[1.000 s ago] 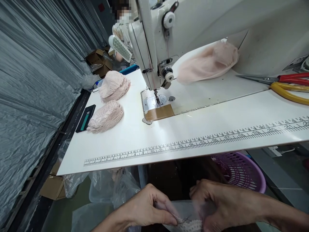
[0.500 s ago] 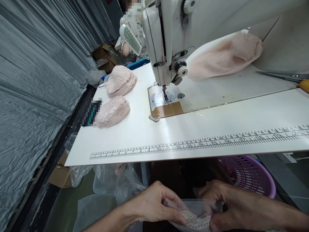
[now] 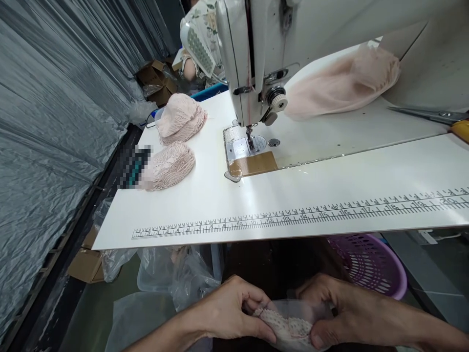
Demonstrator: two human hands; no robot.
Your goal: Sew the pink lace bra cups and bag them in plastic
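Note:
Below the table's near edge, my left hand (image 3: 230, 313) and my right hand (image 3: 337, 313) both pinch a small pale pink lace piece (image 3: 289, 327) with sheer mesh between them. Each hand's fingers are closed on an end of it, held over my lap. On the white sewing table (image 3: 293, 186) above stands a white sewing machine (image 3: 256, 54) with its needle over the metal plate (image 3: 242, 151). Neither hand touches the table.
Two stacks of pink lace pieces (image 3: 172, 142) lie at the table's left beside a phone (image 3: 134, 166). Sheer pink fabric (image 3: 340, 83) sits behind the machine, scissors (image 3: 432, 116) at right. A purple basket (image 3: 370, 264) and plastic bags (image 3: 176, 278) sit under the table. Another person's floral sleeve (image 3: 200, 29) shows beyond.
My hands have drawn the lace piece a little higher and closer together; more of the lace now shows between my fingers. The view shifted slightly.

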